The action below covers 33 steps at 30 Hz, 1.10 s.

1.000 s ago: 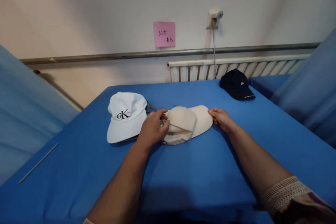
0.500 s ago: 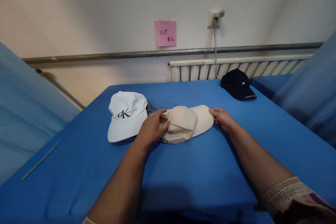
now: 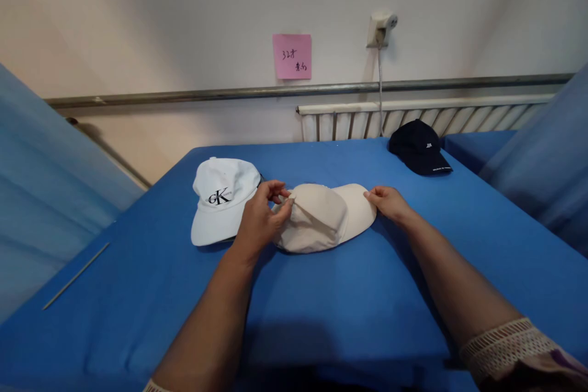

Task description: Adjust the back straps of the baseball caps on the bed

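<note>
While both hands' fingers [image 3: 283, 211] [image 3: 372, 196] pinch a cap [image 3: 321, 220] (beige), the white cap [image 3: 227, 177] reads "CK".

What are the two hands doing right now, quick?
Left hand: closed, thumb and finger pinching the crown of the beige cap.
Right hand: closed, gripping that cap's brim between thumb and fingers.

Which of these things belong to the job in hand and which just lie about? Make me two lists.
In the job, apparently:
- cream cap
- left hand, pinching its back
- right hand, pinching its brim

Lying about, apparently:
- white cap
- dark cap
- thin stick
</note>
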Each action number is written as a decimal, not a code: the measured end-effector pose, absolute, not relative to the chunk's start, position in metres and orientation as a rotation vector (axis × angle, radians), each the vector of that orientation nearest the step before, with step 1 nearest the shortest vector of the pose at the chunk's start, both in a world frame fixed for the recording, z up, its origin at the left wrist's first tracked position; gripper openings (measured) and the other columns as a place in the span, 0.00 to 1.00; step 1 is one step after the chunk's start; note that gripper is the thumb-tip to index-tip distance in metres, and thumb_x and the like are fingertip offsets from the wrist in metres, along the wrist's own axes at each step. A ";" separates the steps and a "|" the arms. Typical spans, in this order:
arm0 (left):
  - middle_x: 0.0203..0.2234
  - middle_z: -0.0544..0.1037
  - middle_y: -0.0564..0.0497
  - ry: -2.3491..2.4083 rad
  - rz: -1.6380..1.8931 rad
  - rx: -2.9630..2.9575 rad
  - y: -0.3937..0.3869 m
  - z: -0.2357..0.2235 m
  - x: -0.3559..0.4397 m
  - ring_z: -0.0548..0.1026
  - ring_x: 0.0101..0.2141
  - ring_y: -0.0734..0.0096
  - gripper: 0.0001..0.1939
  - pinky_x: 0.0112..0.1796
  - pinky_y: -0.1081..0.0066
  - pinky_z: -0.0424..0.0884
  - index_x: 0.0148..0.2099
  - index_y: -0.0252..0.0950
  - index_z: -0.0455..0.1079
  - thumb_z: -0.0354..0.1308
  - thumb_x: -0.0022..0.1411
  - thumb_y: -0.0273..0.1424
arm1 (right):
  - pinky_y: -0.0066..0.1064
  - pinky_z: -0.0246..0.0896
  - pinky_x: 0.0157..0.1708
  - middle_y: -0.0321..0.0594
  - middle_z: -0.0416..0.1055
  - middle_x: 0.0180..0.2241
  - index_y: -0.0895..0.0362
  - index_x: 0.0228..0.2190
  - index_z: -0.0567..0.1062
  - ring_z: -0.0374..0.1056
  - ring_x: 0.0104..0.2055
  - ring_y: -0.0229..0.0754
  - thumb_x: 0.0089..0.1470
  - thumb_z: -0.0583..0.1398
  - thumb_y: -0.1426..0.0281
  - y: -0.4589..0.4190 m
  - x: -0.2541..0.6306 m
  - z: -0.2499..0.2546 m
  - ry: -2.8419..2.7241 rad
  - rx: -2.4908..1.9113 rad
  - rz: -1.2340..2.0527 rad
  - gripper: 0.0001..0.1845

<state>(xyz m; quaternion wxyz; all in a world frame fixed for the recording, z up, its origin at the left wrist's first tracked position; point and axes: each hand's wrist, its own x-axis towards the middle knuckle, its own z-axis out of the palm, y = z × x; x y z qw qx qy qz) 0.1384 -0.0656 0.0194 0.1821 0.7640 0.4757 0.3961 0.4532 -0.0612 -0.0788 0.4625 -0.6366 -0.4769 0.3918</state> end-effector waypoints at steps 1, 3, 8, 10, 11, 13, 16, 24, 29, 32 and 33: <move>0.38 0.77 0.49 1.342 1.129 2.166 -0.066 0.021 0.138 0.72 0.36 0.70 0.16 0.41 0.67 0.70 0.48 0.36 0.65 0.58 0.57 0.31 | 0.24 0.44 0.18 0.30 0.60 0.15 0.57 0.19 0.67 0.51 0.19 0.31 0.45 0.64 0.59 -0.061 0.453 -0.079 -1.187 -1.582 0.935 0.17; 0.38 0.77 0.49 1.334 1.152 2.183 -0.068 0.023 0.138 0.72 0.35 0.71 0.14 0.41 0.68 0.70 0.47 0.36 0.65 0.58 0.58 0.31 | 0.24 0.45 0.18 0.31 0.61 0.16 0.57 0.18 0.68 0.52 0.19 0.31 0.45 0.64 0.61 -0.061 0.453 -0.080 -1.216 -1.616 0.895 0.16; 0.37 0.77 0.50 1.347 1.156 2.217 -0.071 0.025 0.141 0.73 0.35 0.70 0.13 0.41 0.67 0.70 0.46 0.36 0.66 0.58 0.59 0.34 | 0.24 0.43 0.17 0.30 0.60 0.15 0.57 0.19 0.67 0.50 0.17 0.30 0.46 0.65 0.60 -0.074 0.450 -0.081 -1.099 -1.629 0.936 0.17; 0.37 0.77 0.50 1.329 1.161 2.218 -0.072 0.025 0.144 0.73 0.35 0.70 0.14 0.41 0.67 0.71 0.46 0.37 0.65 0.58 0.59 0.35 | 0.24 0.42 0.16 0.29 0.58 0.13 0.57 0.19 0.67 0.49 0.16 0.30 0.46 0.64 0.57 -0.087 0.449 -0.080 -1.025 -1.578 1.008 0.19; 0.38 0.77 0.50 1.308 1.166 2.218 -0.072 0.024 0.145 0.74 0.35 0.70 0.14 0.41 0.67 0.71 0.47 0.37 0.65 0.58 0.60 0.35 | 0.24 0.42 0.15 0.28 0.57 0.12 0.57 0.20 0.67 0.49 0.15 0.30 0.47 0.63 0.56 -0.094 0.449 -0.079 -0.983 -1.545 1.040 0.19; 0.38 0.77 0.49 1.245 1.163 2.228 -0.074 0.023 0.149 0.74 0.35 0.70 0.15 0.41 0.66 0.71 0.47 0.37 0.65 0.58 0.60 0.36 | 0.24 0.42 0.15 0.26 0.57 0.11 0.57 0.23 0.67 0.49 0.13 0.30 0.46 0.63 0.53 -0.110 0.449 -0.077 -0.878 -1.463 1.075 0.20; 0.39 0.78 0.49 1.138 1.153 2.266 -0.078 0.019 0.154 0.75 0.37 0.68 0.17 0.42 0.65 0.72 0.50 0.37 0.64 0.58 0.60 0.37 | 0.23 0.41 0.14 0.26 0.58 0.11 0.57 0.26 0.67 0.49 0.13 0.30 0.44 0.65 0.51 -0.135 0.452 -0.074 -0.738 -1.351 1.025 0.22; 0.44 0.77 0.45 1.070 1.086 2.404 -0.070 -0.004 0.165 0.74 0.44 0.61 0.20 0.48 0.58 0.70 0.53 0.37 0.63 0.57 0.60 0.37 | 0.23 0.44 0.14 0.27 0.60 0.13 0.57 0.26 0.68 0.51 0.14 0.29 0.43 0.66 0.52 -0.193 0.497 -0.079 -0.507 -1.251 0.609 0.22; 0.42 0.78 0.44 1.115 0.876 2.417 -0.053 -0.027 0.167 0.75 0.44 0.59 0.17 0.48 0.57 0.70 0.50 0.36 0.67 0.54 0.60 0.36 | 0.18 0.47 0.12 0.25 0.59 0.16 0.58 0.25 0.66 0.52 0.14 0.25 0.39 0.69 0.62 -0.216 0.558 -0.089 -0.230 -1.083 0.457 0.20; 0.42 0.79 0.44 1.148 0.763 2.343 -0.044 -0.041 0.162 0.76 0.43 0.58 0.16 0.47 0.57 0.71 0.48 0.36 0.69 0.54 0.59 0.37 | 0.16 0.49 0.12 0.27 0.62 0.19 0.58 0.26 0.65 0.54 0.15 0.25 0.43 0.66 0.69 -0.225 0.589 -0.101 -0.067 -1.104 0.408 0.13; 0.42 0.79 0.44 1.161 0.732 2.307 -0.041 -0.044 0.160 0.77 0.43 0.58 0.16 0.47 0.57 0.72 0.48 0.36 0.69 0.54 0.59 0.37 | 0.15 0.50 0.12 0.27 0.62 0.19 0.57 0.26 0.64 0.55 0.15 0.25 0.44 0.65 0.71 -0.228 0.597 -0.105 -0.025 -1.139 0.380 0.12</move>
